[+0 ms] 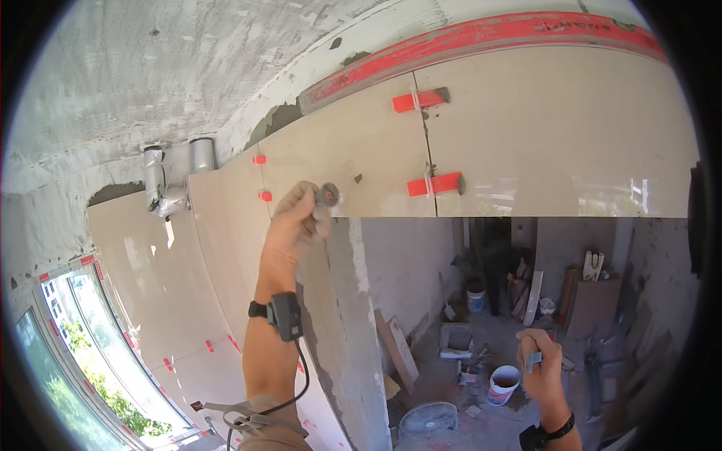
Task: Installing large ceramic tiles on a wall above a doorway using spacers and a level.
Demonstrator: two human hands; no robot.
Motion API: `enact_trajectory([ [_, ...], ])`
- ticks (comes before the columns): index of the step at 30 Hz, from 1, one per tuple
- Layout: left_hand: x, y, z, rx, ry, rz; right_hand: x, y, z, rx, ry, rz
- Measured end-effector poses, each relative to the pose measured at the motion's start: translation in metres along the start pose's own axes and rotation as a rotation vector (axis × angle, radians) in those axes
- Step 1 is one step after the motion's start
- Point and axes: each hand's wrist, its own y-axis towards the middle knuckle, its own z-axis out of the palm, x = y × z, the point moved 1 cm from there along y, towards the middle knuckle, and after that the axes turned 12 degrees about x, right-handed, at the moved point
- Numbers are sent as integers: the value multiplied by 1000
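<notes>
My left hand (pixel 297 214) is raised in front of the beige wall tile (pixel 346 154), its fingers closed on a small round dark-grey disc (pixel 329 195) with a reddish middle. The disc's kind is unclear; it appears close to the tile face, but I cannot tell whether they touch. Lower and to the right, my right hand (pixel 543 361) is closed around a small grey-blue piece (pixel 534 359), mostly hidden by the fingers. Across the seam right of my left hand sit an upper red levelling wedge (pixel 421 100) and a lower red levelling wedge (pixel 435 184), each in a pale clip.
A long red straightedge (pixel 481 37) runs along the tiles' top edge. Silver-wrapped pipes (pixel 169 180) and a window (pixel 98 346) are on the left. Below the tiles, an opening shows a bucket (pixel 502 385), a fan (pixel 429 419), leaning boards (pixel 397 349) and a person (pixel 498 270) farther back.
</notes>
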Motion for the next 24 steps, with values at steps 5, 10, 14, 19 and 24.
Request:
enact_trajectory([
  [5, 15, -19, 36, 164, -87, -145, 80, 83, 29, -7, -273, -479],
  [10, 24, -28, 75, 377, -171, -224, 114, 133, 51, -43, -566, -664],
  [14, 17, -41, 86, 429, -38, -365, 106, 138, 61, -16, -597, -776],
  [19, 16, -55, 107, 471, 289, -365, 92, 129, 63, -58, -481, -731],
  [24, 14, -56, 125, 426, 746, 68, 81, 138, 65, 411, 528, 13],
])
